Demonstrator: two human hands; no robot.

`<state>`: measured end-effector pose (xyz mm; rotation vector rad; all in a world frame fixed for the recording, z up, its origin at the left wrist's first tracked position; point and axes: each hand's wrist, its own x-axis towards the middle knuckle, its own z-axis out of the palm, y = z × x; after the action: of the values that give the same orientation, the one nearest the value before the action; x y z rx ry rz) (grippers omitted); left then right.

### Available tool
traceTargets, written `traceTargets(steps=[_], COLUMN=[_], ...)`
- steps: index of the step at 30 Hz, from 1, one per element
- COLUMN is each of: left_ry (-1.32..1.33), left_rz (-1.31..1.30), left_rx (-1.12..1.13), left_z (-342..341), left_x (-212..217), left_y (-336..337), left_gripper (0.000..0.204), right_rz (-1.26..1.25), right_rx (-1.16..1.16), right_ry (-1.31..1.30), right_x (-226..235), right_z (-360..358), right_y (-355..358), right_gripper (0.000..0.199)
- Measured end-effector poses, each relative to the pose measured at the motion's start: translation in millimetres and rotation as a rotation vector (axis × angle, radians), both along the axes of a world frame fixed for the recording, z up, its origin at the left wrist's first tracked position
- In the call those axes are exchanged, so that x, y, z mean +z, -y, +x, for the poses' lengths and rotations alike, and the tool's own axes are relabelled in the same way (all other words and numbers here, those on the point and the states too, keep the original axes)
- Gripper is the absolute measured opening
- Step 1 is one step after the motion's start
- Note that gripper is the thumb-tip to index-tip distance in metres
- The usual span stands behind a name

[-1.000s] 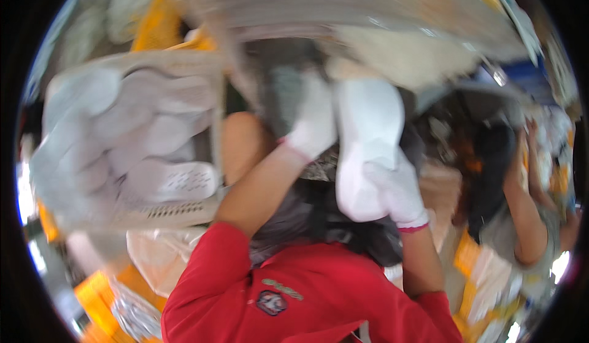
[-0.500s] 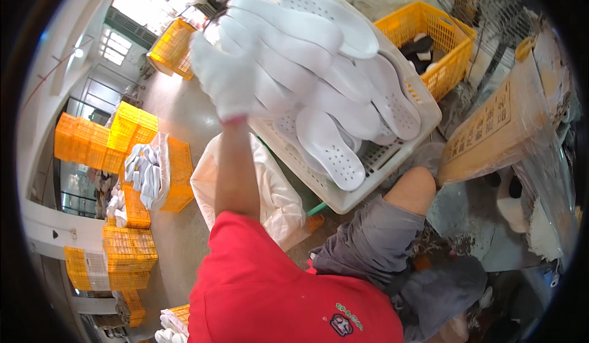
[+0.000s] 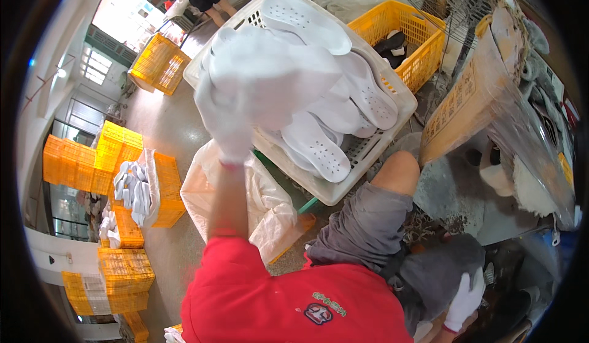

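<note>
The floor (image 3: 165, 128) is grey, smooth and a little shiny. Left of it, yellow crates (image 3: 92, 159) stand in stacks, and more yellow crates (image 3: 119, 269) are piled below them, lower on the floor. A clear plastic bag (image 3: 257, 202) lies on the floor just right of the stacks. At the far end of the floor is a big bright doorway (image 3: 132, 3), and daylight comes in there. Left of the doorway is a light wall (image 3: 43, 91) with small windows (image 3: 98, 73) and one little lamp (image 3: 60, 72). Another yellow crate (image 3: 156, 64) stands on the floor near the doorway.
</note>
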<state>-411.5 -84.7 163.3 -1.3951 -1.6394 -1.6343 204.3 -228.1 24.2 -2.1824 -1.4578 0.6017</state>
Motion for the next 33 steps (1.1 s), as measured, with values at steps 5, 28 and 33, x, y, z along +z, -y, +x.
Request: traceTargets(steps=[5,28,33], left_ry=[-0.361,0.44,0.279], left_rz=[-0.178,-1.031,-1.156], left_rx=[-0.194,-0.306,-0.376], left_z=[125.5,121.1,92.0], left_x=[-113.8,-115.7,-125.6], left_y=[74.1,18.4,7.9], left_gripper=[0.03,0.108,0.1], right_rz=[0.067,-0.431,-0.426], right_rx=[0.208,0.494,0.411], right_ry=[-0.498,-1.087,-0.979], right_x=[27.2,-20.0,-27.7], right_z=[-124.1,-325.5,-284.2], right_y=[-52.4,-102.7,-100.0], right_gripper=[0.052,0.071,0.034])
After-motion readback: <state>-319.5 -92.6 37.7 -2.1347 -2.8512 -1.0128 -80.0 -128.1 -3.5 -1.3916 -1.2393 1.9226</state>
